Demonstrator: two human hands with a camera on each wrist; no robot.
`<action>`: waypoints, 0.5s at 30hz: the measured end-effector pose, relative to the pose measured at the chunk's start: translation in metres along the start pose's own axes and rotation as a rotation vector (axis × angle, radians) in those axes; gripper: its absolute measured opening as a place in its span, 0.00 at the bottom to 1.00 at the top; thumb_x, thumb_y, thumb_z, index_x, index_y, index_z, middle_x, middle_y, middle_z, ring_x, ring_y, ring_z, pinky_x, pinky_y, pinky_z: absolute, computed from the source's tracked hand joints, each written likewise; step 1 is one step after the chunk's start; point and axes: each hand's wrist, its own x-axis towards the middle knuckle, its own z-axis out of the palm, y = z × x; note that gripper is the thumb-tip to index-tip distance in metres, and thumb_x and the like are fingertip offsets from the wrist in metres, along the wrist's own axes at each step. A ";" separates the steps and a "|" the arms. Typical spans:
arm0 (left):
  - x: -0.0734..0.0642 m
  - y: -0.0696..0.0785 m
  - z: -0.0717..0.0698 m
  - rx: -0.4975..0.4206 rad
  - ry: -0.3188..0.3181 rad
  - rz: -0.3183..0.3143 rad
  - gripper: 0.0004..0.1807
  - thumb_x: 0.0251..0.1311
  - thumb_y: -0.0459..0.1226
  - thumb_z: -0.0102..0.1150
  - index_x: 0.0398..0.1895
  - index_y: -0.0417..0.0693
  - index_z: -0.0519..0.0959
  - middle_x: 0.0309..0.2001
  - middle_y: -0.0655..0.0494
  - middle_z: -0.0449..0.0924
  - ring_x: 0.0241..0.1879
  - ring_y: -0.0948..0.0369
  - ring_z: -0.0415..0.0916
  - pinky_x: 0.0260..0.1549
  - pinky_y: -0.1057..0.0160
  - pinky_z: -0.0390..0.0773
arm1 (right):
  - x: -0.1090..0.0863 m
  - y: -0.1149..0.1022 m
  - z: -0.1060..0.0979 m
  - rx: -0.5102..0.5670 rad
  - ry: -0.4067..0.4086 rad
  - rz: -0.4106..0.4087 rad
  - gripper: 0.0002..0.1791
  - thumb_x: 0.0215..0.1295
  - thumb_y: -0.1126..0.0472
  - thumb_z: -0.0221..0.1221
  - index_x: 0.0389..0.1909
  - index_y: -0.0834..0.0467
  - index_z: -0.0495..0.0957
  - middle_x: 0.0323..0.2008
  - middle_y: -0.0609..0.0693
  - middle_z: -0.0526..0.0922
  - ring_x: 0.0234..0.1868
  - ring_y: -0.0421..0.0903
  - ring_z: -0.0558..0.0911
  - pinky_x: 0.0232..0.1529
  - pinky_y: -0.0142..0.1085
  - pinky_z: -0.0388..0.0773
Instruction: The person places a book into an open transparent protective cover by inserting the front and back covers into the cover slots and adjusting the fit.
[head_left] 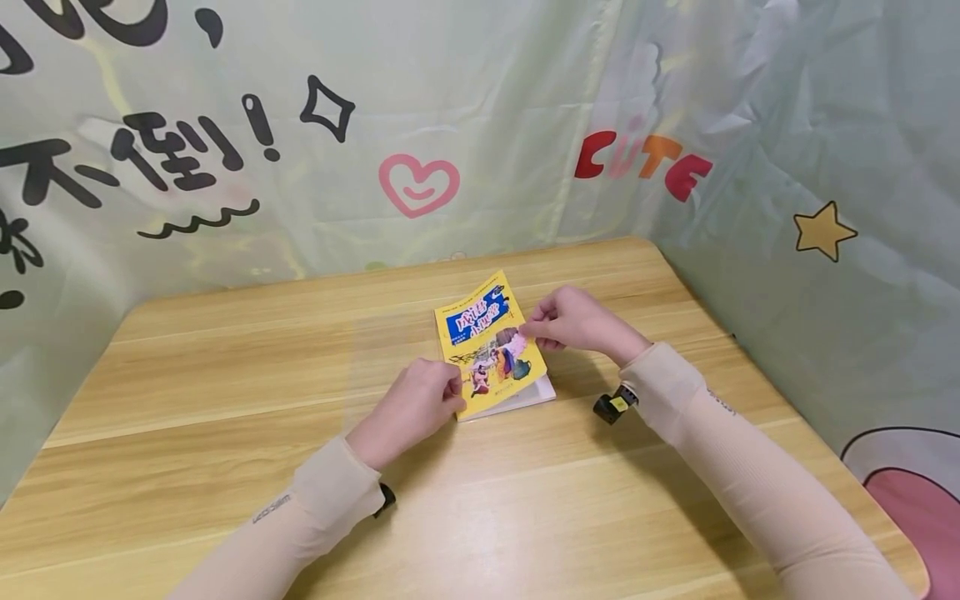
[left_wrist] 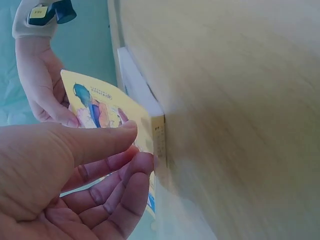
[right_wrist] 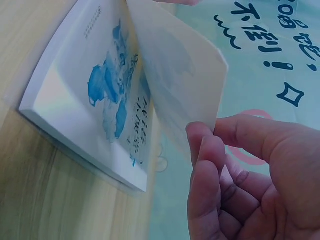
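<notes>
One book [head_left: 491,354] on the table [head_left: 225,375], cover [right_wrist: 185,80] raised. Right hand [head_left: 573,318], 2 o'clock: pinches the cover's free edge, presumably for easiest lift. Left hand [head_left: 420,398], 8 o'clock: grips at the spine [left_wrist: 159,142] (likely as an anchor).

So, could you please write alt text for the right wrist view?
The right hand pinches the raised pale cover of a thick book above a white, blue-illustrated page. Around the book are a light wooden table and pale green printed cloth.

Paper, wood and cloth surfaces.
Book [head_left: 491,348], smooth paper cover [left_wrist: 102,102], matt pages [right_wrist: 75,85]; tabletop [head_left: 225,400], wood-grained, slightly glossy; backdrop [head_left: 510,125] beyond the far edge, creased and cloth-like.
</notes>
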 end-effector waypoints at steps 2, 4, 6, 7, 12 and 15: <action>-0.001 -0.003 -0.003 -0.007 0.018 -0.008 0.09 0.64 0.34 0.76 0.30 0.48 0.83 0.27 0.58 0.81 0.27 0.61 0.74 0.29 0.66 0.76 | 0.000 -0.001 0.000 0.002 0.003 -0.007 0.14 0.76 0.53 0.66 0.38 0.62 0.88 0.32 0.59 0.90 0.30 0.50 0.85 0.40 0.44 0.88; -0.002 -0.006 -0.007 -0.007 0.035 -0.023 0.08 0.65 0.35 0.76 0.31 0.47 0.84 0.28 0.58 0.81 0.28 0.60 0.74 0.29 0.66 0.76 | 0.001 -0.002 -0.001 0.005 0.008 -0.017 0.14 0.77 0.53 0.65 0.40 0.61 0.88 0.33 0.60 0.90 0.31 0.53 0.85 0.39 0.44 0.88; -0.003 -0.010 -0.012 -0.005 0.048 -0.043 0.08 0.65 0.36 0.76 0.33 0.45 0.84 0.29 0.56 0.81 0.29 0.60 0.74 0.30 0.65 0.76 | 0.001 -0.003 -0.001 0.009 0.012 -0.031 0.14 0.78 0.53 0.65 0.41 0.61 0.87 0.34 0.60 0.90 0.33 0.55 0.86 0.40 0.45 0.88; -0.004 -0.012 -0.015 -0.005 0.054 -0.053 0.08 0.65 0.36 0.76 0.35 0.45 0.84 0.30 0.55 0.81 0.30 0.59 0.74 0.31 0.64 0.77 | 0.001 -0.004 -0.001 0.008 0.015 -0.039 0.14 0.78 0.53 0.64 0.42 0.61 0.87 0.35 0.60 0.90 0.34 0.56 0.86 0.41 0.45 0.88; -0.006 -0.022 -0.025 0.014 0.069 -0.084 0.11 0.68 0.39 0.73 0.45 0.41 0.85 0.38 0.50 0.86 0.37 0.55 0.80 0.40 0.58 0.84 | 0.001 -0.008 -0.001 0.014 0.031 -0.065 0.12 0.79 0.53 0.64 0.45 0.59 0.86 0.38 0.55 0.90 0.39 0.58 0.89 0.41 0.42 0.89; -0.007 -0.030 -0.029 0.023 0.079 -0.098 0.16 0.69 0.40 0.71 0.53 0.38 0.84 0.45 0.45 0.87 0.38 0.55 0.80 0.41 0.56 0.85 | 0.000 -0.013 0.000 0.027 0.043 -0.088 0.11 0.78 0.53 0.64 0.46 0.58 0.86 0.41 0.54 0.89 0.42 0.60 0.90 0.41 0.41 0.88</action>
